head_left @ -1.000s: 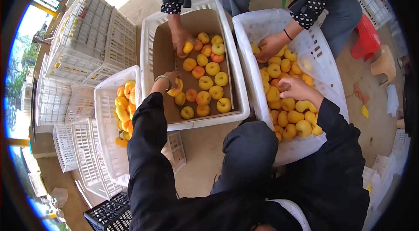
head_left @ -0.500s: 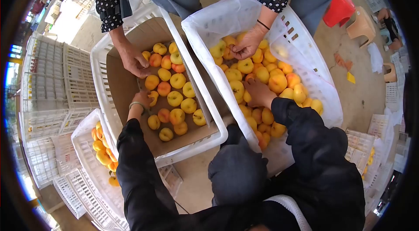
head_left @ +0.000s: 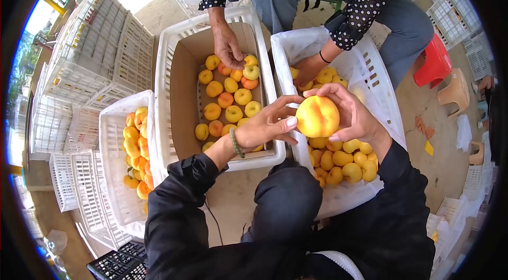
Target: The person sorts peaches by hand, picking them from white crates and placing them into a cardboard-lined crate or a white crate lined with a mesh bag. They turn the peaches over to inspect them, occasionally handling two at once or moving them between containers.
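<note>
A yellow-orange peach (head_left: 318,116) is held up in my right hand (head_left: 354,115), fingers wrapped round its right side and top, above the lined right crate. My left hand (head_left: 267,124), with a green bead bracelet at the wrist, is at the peach's left side, fingers apart and holding nothing. Below lie many yellow peaches (head_left: 352,172) in the crate with the white liner (head_left: 338,203). To the left, a cardboard-lined crate (head_left: 163,68) bears spaced peaches (head_left: 233,114).
Opposite, a co-worker's hand (head_left: 227,44) touches fruit in the cardboard-lined crate; the other (head_left: 309,71) reaches into the lined crate. Another crate of peaches (head_left: 125,116) stands left, beside stacked white crates (head_left: 87,57). A red stool (head_left: 435,63) stands right.
Both my hands have risen from the crates and come together, the right one now with a peach. The view has shifted, and the co-worker's right-side hand has reached deeper into the lined crate.
</note>
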`<state>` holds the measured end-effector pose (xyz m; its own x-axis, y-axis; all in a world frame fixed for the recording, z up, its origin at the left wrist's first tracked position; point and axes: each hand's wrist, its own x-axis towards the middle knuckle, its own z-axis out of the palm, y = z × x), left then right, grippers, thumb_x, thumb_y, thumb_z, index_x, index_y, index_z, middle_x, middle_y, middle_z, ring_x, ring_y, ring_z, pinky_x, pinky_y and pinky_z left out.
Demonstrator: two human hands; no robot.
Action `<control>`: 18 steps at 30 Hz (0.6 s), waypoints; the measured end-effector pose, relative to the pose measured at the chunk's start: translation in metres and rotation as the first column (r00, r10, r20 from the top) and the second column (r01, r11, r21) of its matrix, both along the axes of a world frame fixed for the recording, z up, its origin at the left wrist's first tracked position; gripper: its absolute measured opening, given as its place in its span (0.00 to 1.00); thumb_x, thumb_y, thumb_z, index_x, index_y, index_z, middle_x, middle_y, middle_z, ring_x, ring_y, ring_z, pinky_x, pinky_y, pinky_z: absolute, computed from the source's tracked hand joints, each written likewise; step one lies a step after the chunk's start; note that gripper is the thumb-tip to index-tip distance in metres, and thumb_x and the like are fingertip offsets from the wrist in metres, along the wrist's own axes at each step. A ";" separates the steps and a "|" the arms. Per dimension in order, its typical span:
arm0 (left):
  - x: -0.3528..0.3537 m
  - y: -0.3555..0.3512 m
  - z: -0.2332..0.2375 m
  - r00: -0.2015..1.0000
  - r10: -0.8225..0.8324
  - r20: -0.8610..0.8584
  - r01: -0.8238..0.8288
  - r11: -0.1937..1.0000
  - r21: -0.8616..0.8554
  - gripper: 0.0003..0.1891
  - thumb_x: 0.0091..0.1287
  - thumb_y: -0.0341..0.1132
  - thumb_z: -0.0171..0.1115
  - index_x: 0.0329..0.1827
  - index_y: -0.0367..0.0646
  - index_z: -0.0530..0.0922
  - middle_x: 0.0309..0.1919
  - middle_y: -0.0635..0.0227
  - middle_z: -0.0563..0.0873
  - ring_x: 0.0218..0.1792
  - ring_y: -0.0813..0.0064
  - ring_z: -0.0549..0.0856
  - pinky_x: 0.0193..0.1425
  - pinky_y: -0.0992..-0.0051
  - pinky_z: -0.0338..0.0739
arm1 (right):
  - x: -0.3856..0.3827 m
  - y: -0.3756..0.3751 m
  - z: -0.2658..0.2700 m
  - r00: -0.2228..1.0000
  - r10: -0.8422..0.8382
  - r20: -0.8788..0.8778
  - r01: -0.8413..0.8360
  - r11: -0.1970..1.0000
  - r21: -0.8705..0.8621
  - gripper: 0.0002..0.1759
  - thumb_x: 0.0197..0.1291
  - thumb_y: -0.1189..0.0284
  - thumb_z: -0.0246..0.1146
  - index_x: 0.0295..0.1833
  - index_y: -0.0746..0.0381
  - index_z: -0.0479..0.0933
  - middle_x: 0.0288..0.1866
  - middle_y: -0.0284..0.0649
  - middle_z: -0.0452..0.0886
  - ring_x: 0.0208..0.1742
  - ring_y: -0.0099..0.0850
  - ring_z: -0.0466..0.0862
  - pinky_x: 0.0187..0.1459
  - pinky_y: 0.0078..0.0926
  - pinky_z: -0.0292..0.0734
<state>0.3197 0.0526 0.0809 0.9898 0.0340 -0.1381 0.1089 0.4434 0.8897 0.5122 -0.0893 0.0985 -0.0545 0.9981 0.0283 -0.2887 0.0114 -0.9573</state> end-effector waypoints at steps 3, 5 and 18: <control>0.010 -0.003 0.013 0.978 0.150 -0.144 -0.148 0.989 0.023 0.28 0.66 0.40 0.61 0.66 0.40 0.62 0.54 0.64 0.76 0.53 0.74 0.79 0.50 0.69 0.82 | -0.016 0.005 0.017 0.976 -0.036 0.216 0.020 0.997 0.079 0.42 0.40 0.73 0.73 0.63 0.60 0.62 0.62 0.40 0.67 0.66 0.30 0.66 0.66 0.29 0.60; -0.007 0.024 0.005 0.968 0.185 -0.172 -0.143 0.962 0.230 0.23 0.65 0.36 0.62 0.61 0.37 0.68 0.47 0.65 0.80 0.46 0.75 0.82 0.44 0.75 0.84 | -0.009 0.004 0.016 0.902 -0.142 0.408 0.147 0.989 0.019 0.37 0.47 0.69 0.71 0.62 0.60 0.63 0.61 0.39 0.68 0.63 0.30 0.69 0.62 0.31 0.64; -0.087 0.214 -0.194 0.527 0.261 -0.809 0.806 0.148 0.573 0.25 0.55 0.34 0.67 0.58 0.51 0.74 0.56 0.60 0.77 0.55 0.54 0.78 0.59 0.63 0.74 | 0.008 0.005 -0.211 0.564 0.104 0.819 0.366 0.858 -0.361 0.45 0.43 0.62 0.72 0.66 0.66 0.59 0.62 0.57 0.68 0.65 0.49 0.68 0.62 0.39 0.65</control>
